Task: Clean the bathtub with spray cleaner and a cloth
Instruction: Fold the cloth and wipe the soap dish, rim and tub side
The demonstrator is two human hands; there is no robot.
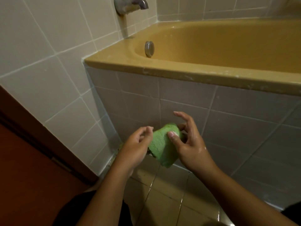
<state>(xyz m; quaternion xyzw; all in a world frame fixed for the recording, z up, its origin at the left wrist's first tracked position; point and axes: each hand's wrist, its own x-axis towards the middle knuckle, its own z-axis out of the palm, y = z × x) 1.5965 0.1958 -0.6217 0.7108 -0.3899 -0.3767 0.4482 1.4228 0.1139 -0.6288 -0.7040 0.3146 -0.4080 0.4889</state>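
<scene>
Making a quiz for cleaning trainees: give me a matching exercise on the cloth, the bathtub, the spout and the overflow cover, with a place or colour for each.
1 cloth
2 bathtub
3 spout
4 overflow cover

A on the wall tiles
B mustard yellow
C pinched by the right hand
D on the bathtub's inner end wall

Pairs: 1-C, 2-B, 3-A, 4-D

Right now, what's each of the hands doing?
Left hand: grips the cloth at its edge.
Right hand: pinches the cloth, thumb on top.
</scene>
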